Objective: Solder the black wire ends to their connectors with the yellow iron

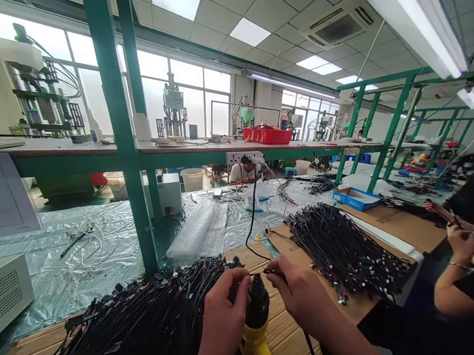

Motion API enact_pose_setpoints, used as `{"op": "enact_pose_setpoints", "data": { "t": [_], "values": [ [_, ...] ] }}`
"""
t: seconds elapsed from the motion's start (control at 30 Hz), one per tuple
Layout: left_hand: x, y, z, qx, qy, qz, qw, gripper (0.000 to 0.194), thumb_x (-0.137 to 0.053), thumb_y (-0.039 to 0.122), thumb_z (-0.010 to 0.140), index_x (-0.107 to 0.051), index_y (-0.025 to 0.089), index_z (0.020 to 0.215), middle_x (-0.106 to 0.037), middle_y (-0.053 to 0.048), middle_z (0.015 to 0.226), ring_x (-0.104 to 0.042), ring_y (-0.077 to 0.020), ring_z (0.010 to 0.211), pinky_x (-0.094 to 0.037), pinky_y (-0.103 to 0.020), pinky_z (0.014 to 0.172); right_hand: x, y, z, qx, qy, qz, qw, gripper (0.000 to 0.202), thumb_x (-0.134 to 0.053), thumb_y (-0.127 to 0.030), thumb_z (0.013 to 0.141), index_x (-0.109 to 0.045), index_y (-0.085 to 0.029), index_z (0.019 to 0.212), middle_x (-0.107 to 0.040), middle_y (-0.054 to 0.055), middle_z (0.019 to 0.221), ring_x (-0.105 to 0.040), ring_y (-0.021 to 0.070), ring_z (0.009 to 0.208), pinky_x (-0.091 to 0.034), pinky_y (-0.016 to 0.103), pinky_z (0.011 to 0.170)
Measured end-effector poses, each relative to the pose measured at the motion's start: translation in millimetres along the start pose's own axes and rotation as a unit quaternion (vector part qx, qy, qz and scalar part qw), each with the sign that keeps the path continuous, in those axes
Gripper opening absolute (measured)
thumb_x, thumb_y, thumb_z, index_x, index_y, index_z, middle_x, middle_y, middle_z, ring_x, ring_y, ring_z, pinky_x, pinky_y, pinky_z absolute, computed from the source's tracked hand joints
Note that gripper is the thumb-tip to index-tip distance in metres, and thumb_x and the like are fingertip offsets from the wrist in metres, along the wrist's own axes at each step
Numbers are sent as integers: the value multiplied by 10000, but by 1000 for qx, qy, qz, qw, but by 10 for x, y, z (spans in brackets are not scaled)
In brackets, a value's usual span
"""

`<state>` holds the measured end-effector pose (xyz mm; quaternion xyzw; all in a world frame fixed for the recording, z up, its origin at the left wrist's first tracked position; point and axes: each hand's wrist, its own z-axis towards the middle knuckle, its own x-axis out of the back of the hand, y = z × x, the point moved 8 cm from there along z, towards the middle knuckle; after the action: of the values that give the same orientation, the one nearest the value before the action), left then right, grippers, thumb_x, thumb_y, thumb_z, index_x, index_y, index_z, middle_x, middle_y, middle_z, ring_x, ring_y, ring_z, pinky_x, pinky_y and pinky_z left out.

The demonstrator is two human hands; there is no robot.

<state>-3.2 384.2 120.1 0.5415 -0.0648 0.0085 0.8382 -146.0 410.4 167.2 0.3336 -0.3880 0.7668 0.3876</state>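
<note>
My left hand (pixel 225 305) and my right hand (pixel 302 287) are both closed in a pinch, close together at the middle front. A thin wire (pixel 256 272) stretches between their fingertips, light in the middle and dark toward the right hand. Right below it stands a yellow heat gun (pixel 261 347) with its black nozzle (pixel 258 297) pointing up. To the left of my left hand lies a big heap of black cables (pixel 144 330). Another bundle of black cables (pixel 342 245), with small white connectors at its near ends, lies to the right.
A black cord (pixel 252 217) hangs from a power strip (pixel 245 156) and passes behind my right hand. A green post (pixel 120 130) rises from the bench at left. Bubble wrap (pixel 200 228) and a blue box (pixel 356 199) lie beyond. A co-worker's hands (pixel 467 240) are at right.
</note>
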Motion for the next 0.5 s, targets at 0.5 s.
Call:
{"op": "enact_pose_setpoints", "data": {
  "t": [0.5],
  "values": [
    [-31,-141,126,-12,9,37,999,171,-517,333,899,-629,205,882,-654,-9,758,-616,-193,668,-478,-284,617,-89,98,88,-8,-8,-29,1000,104,-470,-171,951,-565,-205,929,-688,26,834,-658,183,782,-408,249,671]
  ]
}}
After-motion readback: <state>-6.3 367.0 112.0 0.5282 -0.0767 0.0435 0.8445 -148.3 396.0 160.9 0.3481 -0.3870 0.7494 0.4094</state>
